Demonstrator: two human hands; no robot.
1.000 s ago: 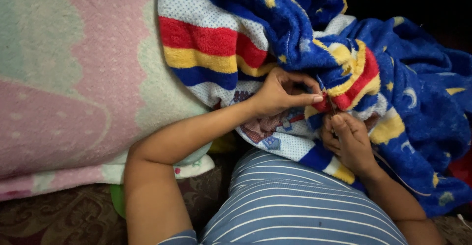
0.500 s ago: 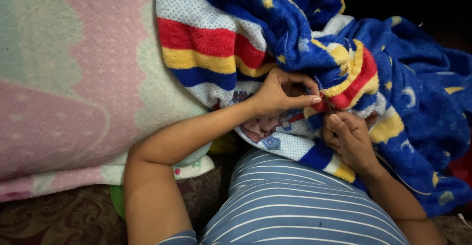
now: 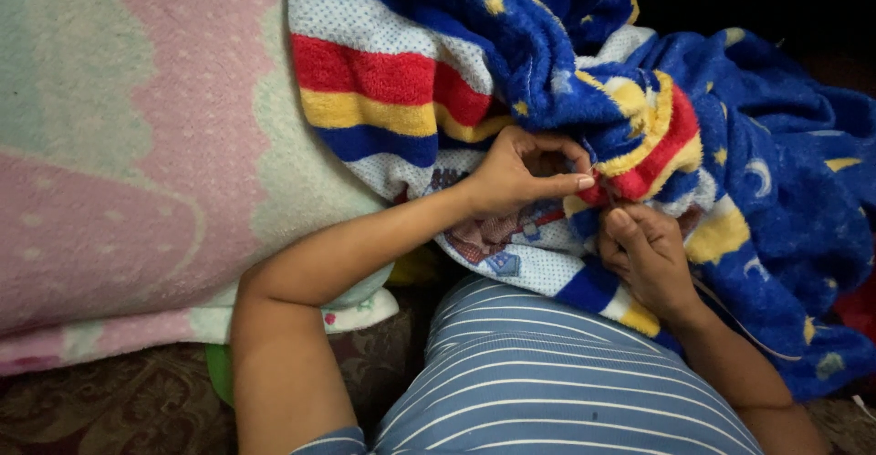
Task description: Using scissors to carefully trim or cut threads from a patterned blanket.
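A fleecy blue blanket (image 3: pixel 776 172) with red, yellow and white stripes and moon and star prints lies bunched over my lap. My left hand (image 3: pixel 520 174) pinches a red fold of it between thumb and forefinger near the middle. Just below and right of that spot, my right hand (image 3: pixel 643 254) grips the blanket's edge, fingers curled into the cloth. The two hands almost touch at the red fold. Whatever small thing may be between the fingertips is too small to tell.
A pink, green and cream blanket (image 3: pixel 128 145) covers a raised surface at the left. My blue and white striped shirt (image 3: pixel 547 382) fills the bottom middle. A patterned brown cloth (image 3: pixel 91 409) lies at the lower left. The top right is dark.
Both hands stay at the same fold of the blue blanket. The fingers have shifted only slightly.
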